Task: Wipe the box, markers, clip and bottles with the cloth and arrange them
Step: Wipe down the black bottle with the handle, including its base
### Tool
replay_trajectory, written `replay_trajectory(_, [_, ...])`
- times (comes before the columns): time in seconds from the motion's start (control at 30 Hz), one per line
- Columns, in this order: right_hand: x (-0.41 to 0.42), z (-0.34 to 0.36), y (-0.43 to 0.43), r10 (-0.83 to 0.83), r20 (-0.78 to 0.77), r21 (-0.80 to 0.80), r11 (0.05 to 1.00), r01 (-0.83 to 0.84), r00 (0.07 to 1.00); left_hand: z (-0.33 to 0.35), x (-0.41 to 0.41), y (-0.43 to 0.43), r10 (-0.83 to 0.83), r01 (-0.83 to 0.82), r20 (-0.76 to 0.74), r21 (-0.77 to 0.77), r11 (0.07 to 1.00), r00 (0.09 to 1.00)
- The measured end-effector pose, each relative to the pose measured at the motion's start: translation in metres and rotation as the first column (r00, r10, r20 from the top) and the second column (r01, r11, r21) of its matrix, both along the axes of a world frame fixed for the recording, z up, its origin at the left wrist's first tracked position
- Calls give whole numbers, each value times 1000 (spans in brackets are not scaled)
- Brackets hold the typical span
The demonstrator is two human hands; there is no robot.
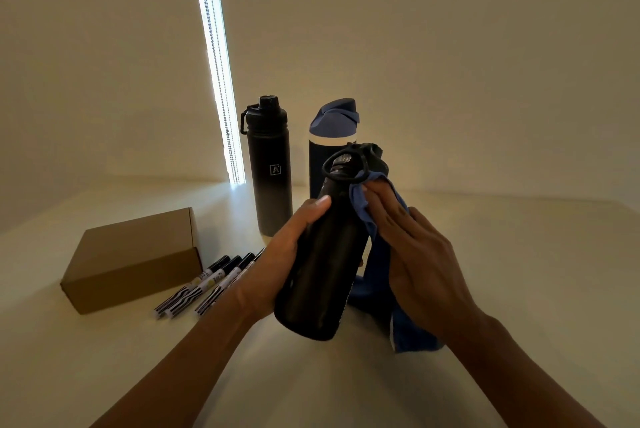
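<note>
Holding bottle (322, 254), L fingers (313, 209) clamped, R fingers (384, 209) flat on cloth (412, 334), box (135, 258), markers (207, 285) left

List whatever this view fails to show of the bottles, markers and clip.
- Blue-lidded bottle: lower body hidden behind the held black bottle, head view.
- Fourth marker: mostly hidden by the left hand, head view.
- Marker labels: print too small to read.
- Clip: cannot be made out anywhere.
</note>
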State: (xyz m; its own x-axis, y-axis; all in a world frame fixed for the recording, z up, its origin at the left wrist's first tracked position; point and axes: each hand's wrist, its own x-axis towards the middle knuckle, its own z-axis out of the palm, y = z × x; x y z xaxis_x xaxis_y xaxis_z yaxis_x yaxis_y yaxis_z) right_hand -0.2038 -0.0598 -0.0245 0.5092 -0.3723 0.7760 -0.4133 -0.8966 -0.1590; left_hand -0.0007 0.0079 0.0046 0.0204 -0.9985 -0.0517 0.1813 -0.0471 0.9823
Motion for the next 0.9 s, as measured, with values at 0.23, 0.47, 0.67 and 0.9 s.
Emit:
replay_trajectory(0.23, [11, 2, 10, 105, 51, 112, 988, -110, 993, -2, 0, 1, 2, -6, -104, -38, 999, 995])
replay_trajectory(0.47, [21, -16, 44, 112, -334, 84, 992, -89, 936, 8, 13, -1, 160, -186, -262, -77, 979, 952])
replay_trajectory(0.67, [23, -24, 45, 131, -444, 29, 991, -132, 886, 13, 19, -1, 196, -228, -293, -78, 971, 936])
replay_trajectory(0.9, [12, -11, 31, 44, -286, -58, 996, -63, 957, 5, 13, -1, 177, -189, -166, -63, 980, 970])
